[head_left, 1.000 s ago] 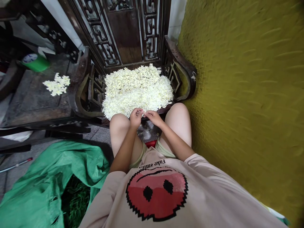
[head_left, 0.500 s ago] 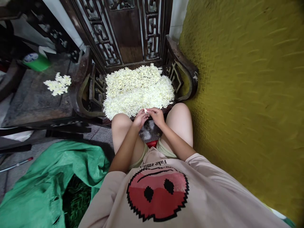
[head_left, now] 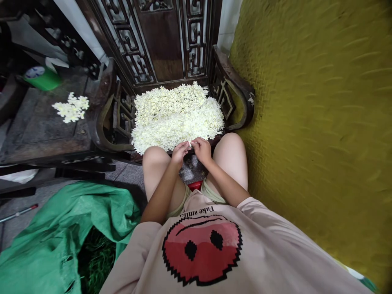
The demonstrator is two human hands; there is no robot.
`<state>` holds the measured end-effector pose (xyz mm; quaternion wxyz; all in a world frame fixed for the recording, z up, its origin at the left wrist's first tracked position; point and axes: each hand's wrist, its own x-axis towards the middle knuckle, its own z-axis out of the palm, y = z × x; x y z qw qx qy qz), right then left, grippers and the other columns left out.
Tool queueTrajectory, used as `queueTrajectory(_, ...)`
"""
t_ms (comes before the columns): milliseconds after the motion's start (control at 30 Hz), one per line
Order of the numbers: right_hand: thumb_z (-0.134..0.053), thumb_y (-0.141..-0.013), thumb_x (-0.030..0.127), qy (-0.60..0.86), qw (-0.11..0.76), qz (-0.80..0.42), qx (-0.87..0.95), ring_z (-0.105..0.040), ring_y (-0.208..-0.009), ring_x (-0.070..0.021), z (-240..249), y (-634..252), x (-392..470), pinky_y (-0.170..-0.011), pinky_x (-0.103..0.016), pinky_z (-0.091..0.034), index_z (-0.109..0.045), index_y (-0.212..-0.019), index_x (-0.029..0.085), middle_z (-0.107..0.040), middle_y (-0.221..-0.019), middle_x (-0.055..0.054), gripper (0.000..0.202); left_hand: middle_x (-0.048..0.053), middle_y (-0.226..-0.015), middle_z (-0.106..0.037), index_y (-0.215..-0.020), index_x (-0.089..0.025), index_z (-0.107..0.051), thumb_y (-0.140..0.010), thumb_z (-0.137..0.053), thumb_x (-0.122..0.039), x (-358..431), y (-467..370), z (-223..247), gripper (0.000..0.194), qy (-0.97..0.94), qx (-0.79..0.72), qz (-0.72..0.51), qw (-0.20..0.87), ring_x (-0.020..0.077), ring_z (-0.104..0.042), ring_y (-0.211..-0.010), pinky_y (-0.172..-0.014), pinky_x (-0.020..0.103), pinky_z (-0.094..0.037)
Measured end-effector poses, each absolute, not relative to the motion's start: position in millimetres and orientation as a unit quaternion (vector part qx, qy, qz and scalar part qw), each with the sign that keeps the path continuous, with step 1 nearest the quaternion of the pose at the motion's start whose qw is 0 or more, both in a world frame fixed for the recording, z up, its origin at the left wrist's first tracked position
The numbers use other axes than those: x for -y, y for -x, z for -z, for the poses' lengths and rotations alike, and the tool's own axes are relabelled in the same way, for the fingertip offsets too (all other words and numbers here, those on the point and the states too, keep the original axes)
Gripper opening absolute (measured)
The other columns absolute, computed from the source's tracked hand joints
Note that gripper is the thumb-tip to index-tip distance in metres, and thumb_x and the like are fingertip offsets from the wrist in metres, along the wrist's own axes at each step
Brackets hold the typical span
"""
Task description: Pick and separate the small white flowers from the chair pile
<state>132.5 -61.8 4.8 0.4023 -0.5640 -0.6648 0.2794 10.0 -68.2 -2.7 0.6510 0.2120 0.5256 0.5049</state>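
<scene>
Between my two hands, a small white flower [head_left: 190, 143] shows at the fingertips, partly covered by them. My left hand [head_left: 180, 153] has its thumb and fingers pinched together at the flower's left side. From the right, my right hand [head_left: 202, 150] closes thumb and forefinger on the same flower. Both hands are over my knees, at the front edge of a thick spread of white flowers [head_left: 177, 116] on the seat of a dark carved wooden chair [head_left: 167, 53]. The flower's stem, if any, is too small to make out.
On the wooden surface to the left lie a small bunch of white flowers [head_left: 72, 108] and a green roll of tape [head_left: 45, 79]. A green sack [head_left: 101, 200] with green strands inside sits on the floor at lower left. A yellow textured wall panel [head_left: 306, 122] rises close on the right.
My fingertips have drawn closer around the flower, so less of it shows. The left fingers are more pinched than before. The view has shifted slightly.
</scene>
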Motion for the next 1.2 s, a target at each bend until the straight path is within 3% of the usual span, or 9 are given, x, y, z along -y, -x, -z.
queueTrajectory(567, -0.053, -0.081, 0.031, 0.553, 0.450, -0.348, 0.609, -0.040, -0.058, -0.0133, -3.5, -134.7, 62.6, -0.060, -0.027, -0.030, -0.060, -0.069, 0.019, -0.041, -0.058, 0.003, 0.019, -0.002, -0.067, -0.060, -0.075, -0.016, -0.065, -0.061, -0.079, -0.025, 67.3, -4.0, -0.1, 0.022, -0.220, -0.498, -0.487, 0.684, 0.0050, -0.052, -0.059, -0.060, 0.019, -0.040)
queueTrajectory(1200, -0.055, -0.077, 0.032, 0.562, 0.428, -0.406, 0.579, -0.034, -0.052, -0.0121, -8.0, -133.5, 63.9, -0.055, -0.027, -0.028, -0.056, -0.064, 0.020, -0.034, -0.051, 0.005, 0.017, -0.002, -0.058, -0.055, -0.067, -0.015, -0.066, -0.064, -0.077, -0.035, 64.3, -5.9, 8.8, 0.023, -0.305, -0.540, -0.498, 0.606, 0.0095, -0.048, -0.058, -0.063, 0.024, -0.036)
